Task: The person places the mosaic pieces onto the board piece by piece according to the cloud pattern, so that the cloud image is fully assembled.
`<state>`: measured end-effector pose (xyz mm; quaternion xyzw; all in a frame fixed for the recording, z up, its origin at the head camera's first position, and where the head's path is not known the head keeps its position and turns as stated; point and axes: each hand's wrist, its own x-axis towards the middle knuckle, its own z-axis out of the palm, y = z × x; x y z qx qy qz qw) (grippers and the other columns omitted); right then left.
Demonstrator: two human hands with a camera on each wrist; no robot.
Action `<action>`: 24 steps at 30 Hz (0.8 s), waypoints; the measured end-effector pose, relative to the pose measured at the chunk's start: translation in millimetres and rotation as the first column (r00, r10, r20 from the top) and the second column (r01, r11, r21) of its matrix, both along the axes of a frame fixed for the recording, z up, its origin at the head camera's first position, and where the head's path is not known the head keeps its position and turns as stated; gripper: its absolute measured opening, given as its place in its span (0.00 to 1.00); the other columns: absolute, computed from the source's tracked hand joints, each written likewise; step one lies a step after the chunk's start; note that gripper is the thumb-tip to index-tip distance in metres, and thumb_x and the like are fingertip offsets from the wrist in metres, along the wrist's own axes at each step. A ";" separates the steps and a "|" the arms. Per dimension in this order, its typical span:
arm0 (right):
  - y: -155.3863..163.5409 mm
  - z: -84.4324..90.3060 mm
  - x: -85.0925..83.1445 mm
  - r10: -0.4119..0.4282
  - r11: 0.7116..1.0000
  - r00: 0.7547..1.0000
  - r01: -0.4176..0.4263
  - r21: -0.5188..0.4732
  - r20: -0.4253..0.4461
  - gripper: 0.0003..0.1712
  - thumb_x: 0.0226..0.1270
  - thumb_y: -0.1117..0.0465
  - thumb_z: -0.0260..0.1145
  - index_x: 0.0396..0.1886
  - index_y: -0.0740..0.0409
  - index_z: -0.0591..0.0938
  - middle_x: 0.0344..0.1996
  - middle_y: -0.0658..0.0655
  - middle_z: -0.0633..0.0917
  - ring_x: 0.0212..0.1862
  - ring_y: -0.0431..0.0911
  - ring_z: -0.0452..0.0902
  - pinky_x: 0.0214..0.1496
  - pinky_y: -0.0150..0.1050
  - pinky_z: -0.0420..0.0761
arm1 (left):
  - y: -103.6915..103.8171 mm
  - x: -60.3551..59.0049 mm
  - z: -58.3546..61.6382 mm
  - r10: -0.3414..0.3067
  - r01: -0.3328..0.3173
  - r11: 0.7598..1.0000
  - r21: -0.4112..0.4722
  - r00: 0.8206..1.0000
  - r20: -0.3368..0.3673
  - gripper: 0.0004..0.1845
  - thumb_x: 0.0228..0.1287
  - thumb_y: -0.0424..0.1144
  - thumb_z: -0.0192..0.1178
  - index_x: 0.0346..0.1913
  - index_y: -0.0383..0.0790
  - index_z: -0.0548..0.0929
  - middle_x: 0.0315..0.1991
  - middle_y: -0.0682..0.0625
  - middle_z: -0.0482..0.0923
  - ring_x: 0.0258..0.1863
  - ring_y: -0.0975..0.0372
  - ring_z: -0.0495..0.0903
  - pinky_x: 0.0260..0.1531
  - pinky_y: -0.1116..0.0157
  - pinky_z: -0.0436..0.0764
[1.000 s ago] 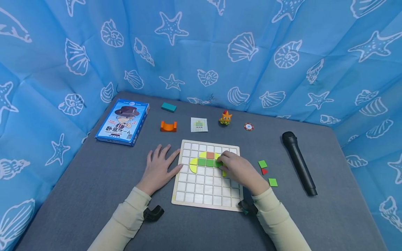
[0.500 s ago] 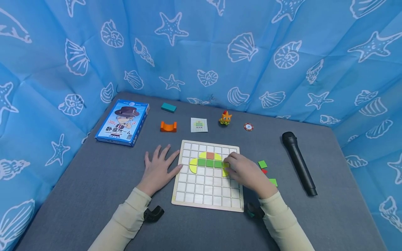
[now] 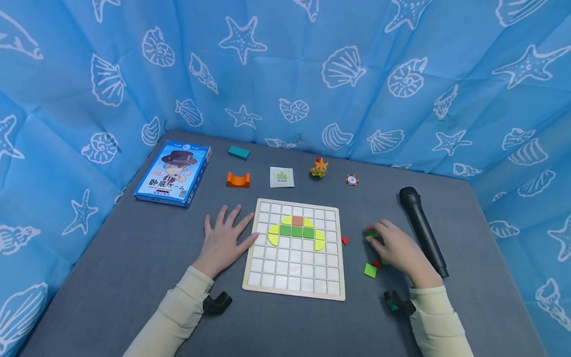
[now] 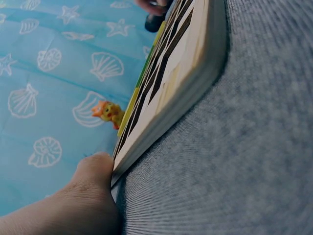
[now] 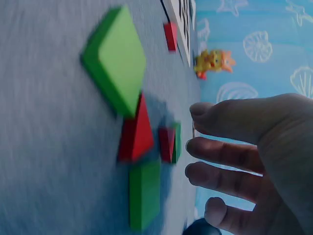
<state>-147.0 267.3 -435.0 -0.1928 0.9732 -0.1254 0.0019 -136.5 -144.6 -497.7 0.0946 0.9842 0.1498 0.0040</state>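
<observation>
My left hand (image 3: 223,245) lies with fingers spread on the table, its thumb at the left edge of the white gridded board (image 3: 292,293). Yellow curved pieces (image 3: 273,235), a row of green squares (image 3: 297,231) and a brown square (image 3: 297,220) sit on the board's upper half. To the right, my right hand (image 3: 397,248) hovers over loose tiles, thumb and fingers apart. A green tile (image 3: 371,233) shows by its fingertips. Below lie a light green square (image 5: 120,61), a red triangle (image 5: 137,134) and another green square (image 5: 145,193).
Another red triangle (image 3: 345,240) lies beside the board's right edge. A black microphone (image 3: 424,230) is right of my right hand. Behind the board are a pattern card (image 3: 281,177), an orange arch block (image 3: 238,179), a teal block (image 3: 239,152), a toy figure (image 3: 318,167), a chip (image 3: 352,180) and a blue box (image 3: 173,172).
My right hand has moved right, from the board to the loose tiles, where a light green square now lies nearer the board. The board's right-hand yellow pieces are uncovered. My left hand stays put.
</observation>
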 end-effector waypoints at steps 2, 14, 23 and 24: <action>6.6 0.7 -0.9 -0.018 1.000 1.000 0.018 0.003 0.003 0.13 0.63 0.63 0.67 0.46 0.62 0.81 0.40 0.59 0.81 0.39 0.49 0.78 0.40 0.50 0.78 | -0.4 -0.1 -0.1 0.000 0.000 1.000 -0.002 1.000 0.001 0.36 0.65 0.69 0.45 0.73 0.62 0.60 0.75 0.46 0.53 0.74 0.42 0.44 0.62 0.29 0.42; 13.6 0.3 -5.5 -0.097 0.995 0.994 0.095 0.036 0.050 0.18 0.64 0.59 0.66 0.49 0.66 0.79 0.42 0.64 0.80 0.40 0.52 0.77 0.40 0.53 0.77 | -0.6 -1.1 -2.0 -0.008 0.008 1.000 0.004 1.000 -0.005 0.35 0.65 0.68 0.46 0.73 0.61 0.61 0.75 0.46 0.54 0.73 0.42 0.45 0.62 0.29 0.42; 8.0 -2.6 -9.8 -0.097 0.994 0.993 0.094 0.048 0.062 0.18 0.64 0.56 0.67 0.46 0.65 0.81 0.39 0.62 0.80 0.38 0.50 0.76 0.40 0.52 0.77 | -1.0 -1.6 -5.1 -0.011 0.011 1.000 0.005 1.000 -0.012 0.35 0.65 0.69 0.45 0.73 0.61 0.61 0.75 0.46 0.54 0.74 0.42 0.45 0.62 0.29 0.42; 7.0 -2.8 -9.9 -0.097 0.994 0.993 0.094 0.049 0.061 0.17 0.64 0.57 0.67 0.46 0.65 0.81 0.39 0.61 0.80 0.37 0.50 0.75 0.39 0.51 0.77 | -0.8 -1.7 -5.2 -0.011 0.011 1.000 0.004 1.000 -0.013 0.35 0.65 0.69 0.45 0.73 0.61 0.61 0.75 0.46 0.54 0.74 0.42 0.46 0.62 0.29 0.42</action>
